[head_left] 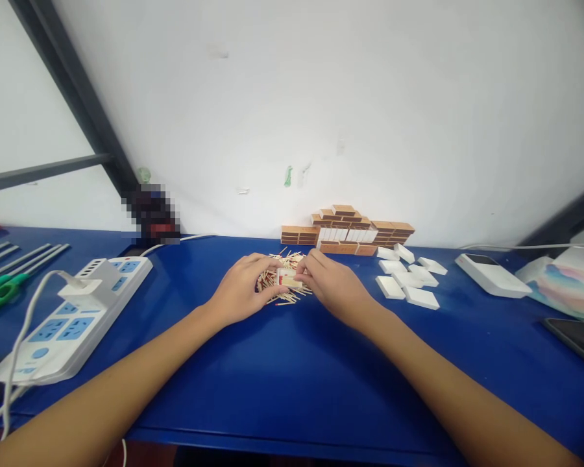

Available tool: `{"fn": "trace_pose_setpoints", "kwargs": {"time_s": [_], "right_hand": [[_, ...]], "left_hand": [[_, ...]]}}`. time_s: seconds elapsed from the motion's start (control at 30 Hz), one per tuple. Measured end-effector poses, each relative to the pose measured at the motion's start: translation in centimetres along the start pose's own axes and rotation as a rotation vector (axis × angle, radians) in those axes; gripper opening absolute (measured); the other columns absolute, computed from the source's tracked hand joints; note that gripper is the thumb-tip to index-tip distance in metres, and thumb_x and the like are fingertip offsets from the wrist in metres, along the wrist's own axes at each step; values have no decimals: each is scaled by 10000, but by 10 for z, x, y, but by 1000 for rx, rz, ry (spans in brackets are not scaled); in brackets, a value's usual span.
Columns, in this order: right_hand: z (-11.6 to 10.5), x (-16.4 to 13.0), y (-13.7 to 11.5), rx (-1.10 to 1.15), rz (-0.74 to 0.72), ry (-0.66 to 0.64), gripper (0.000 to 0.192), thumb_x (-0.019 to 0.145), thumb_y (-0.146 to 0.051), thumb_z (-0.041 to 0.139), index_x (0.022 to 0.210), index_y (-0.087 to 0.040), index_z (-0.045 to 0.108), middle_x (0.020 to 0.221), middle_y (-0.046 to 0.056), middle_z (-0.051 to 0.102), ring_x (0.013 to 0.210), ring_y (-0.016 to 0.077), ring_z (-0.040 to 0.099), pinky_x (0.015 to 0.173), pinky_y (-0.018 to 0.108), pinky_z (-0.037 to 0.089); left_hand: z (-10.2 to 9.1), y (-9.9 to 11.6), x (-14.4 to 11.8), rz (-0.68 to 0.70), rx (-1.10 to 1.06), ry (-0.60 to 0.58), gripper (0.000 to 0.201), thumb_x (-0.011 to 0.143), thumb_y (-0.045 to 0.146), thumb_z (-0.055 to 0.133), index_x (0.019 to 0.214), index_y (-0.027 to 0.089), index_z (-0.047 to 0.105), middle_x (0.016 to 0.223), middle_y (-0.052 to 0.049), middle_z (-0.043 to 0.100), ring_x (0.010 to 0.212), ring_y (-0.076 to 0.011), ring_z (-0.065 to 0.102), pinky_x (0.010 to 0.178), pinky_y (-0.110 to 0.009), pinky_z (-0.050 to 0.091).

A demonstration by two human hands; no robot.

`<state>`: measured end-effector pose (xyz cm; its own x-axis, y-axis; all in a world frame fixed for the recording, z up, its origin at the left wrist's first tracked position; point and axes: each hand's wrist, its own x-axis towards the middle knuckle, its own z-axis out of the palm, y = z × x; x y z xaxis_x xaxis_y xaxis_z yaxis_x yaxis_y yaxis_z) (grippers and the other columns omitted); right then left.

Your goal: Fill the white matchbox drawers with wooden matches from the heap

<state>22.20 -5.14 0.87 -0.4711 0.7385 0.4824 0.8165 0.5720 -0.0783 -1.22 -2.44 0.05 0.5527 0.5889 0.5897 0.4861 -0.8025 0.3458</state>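
Observation:
Between thumb and fingers, my left hand (246,285) holds a small white matchbox tray (286,273) over a loose heap of matches. Matches (292,281) with red heads lie in the tray, heads toward the left. My right hand (328,279) is closed at the tray's right end, its fingertips pinching the pale ends of matches; how many is hidden. The heap of matches (287,297) spreads on the blue table under and around both hands, sticks pointing many ways.
Brown-sided matchboxes (394,230) are stacked against the wall. Several white trays (409,279) lie right of my right hand. Farther right are a white device (491,275), a tissue pack (569,285) and a phone (579,340). A power strip (73,324) and green-handled scissors (2,292) lie left.

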Motion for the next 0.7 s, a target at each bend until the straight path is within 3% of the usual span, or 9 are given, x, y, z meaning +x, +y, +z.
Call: {"fn": "trace_pose_setpoints", "kwargs": {"time_s": [0.5,0.7], "right_hand": [[0,-4,-10,117,97,-33,117,1043,-243,518,973,-194,598,1006,61,620,762,170,588,660,303,414],[1,-3,-10,222,149,-28,44,1012,-215,587,970,-202,583,989,35,619,770,160,596,654,286,403]], "left_hand": [[2,0,-1,-53,-10,-28,352,925,439,744,1219,265,657,1197,-73,721,1112,-273,669,984,-473,536],[4,1,-1,-45,-32,-28,357,907,447,766,1184,250,657,1165,-67,727,1085,-265,677,964,-453,538]]}}
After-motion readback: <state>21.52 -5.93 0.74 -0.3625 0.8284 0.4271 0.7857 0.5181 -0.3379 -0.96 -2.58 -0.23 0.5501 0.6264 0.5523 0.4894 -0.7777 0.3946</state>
